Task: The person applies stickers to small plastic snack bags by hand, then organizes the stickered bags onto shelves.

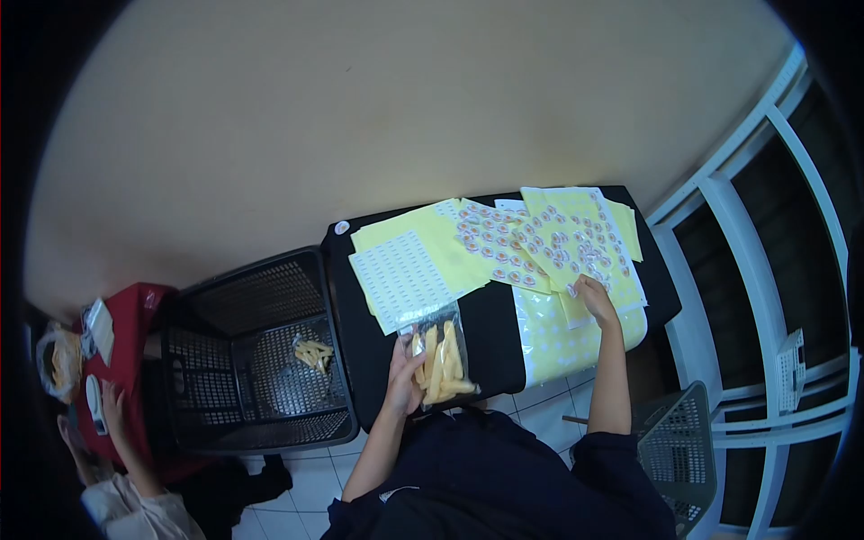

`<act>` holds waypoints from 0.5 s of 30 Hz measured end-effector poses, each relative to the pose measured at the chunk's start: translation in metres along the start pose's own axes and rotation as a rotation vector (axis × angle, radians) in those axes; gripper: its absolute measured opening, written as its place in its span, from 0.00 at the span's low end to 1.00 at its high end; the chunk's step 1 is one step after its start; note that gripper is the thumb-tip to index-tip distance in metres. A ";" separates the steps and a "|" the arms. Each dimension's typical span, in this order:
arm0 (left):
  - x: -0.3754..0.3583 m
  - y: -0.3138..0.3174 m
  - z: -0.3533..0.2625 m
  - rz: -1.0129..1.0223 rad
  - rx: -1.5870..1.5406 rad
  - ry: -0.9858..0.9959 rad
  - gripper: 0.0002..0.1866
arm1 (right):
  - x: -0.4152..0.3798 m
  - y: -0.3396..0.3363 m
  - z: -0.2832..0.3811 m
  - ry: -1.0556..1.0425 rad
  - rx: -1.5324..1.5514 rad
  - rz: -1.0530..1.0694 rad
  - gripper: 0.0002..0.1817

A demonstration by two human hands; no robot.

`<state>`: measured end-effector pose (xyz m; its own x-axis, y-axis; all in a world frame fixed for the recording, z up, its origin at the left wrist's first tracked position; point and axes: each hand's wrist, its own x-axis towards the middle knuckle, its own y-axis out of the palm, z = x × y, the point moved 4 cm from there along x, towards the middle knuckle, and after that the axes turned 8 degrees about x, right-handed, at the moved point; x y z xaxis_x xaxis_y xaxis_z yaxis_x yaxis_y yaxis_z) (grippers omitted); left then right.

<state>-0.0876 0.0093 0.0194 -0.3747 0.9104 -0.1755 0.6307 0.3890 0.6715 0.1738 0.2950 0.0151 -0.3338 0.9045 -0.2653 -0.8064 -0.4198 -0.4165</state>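
Note:
A clear plastic bag of pale yellow sticks [441,360] is held in my left hand [407,376] over the front edge of the black-covered table [493,346]. My right hand [591,299] is at the sheets of round orange-and-white stickers [562,238], its fingers pinched together; what they hold is too small to make out. Left of these sheets lies a yellow sheet with small blue print [400,270]. A single round sticker [341,228] sits at the table's back left corner.
A black crate [252,360] stands left of the table with one bag of sticks [313,354] inside. Further left, a co-worker's hand [114,409] is beside a white device [94,405] on a red-covered table [130,333]. A grey-green basket [675,450] stands at the lower right.

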 end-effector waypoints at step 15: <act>0.005 0.037 -0.050 0.016 0.411 0.257 0.37 | -0.130 0.137 0.204 -0.753 0.154 0.468 0.05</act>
<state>-0.0997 0.0216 0.0793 -0.4858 0.8726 0.0512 0.8347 0.4457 0.3236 0.0074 0.1356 0.1698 -0.8325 0.4756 0.2843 -0.5459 -0.7920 -0.2735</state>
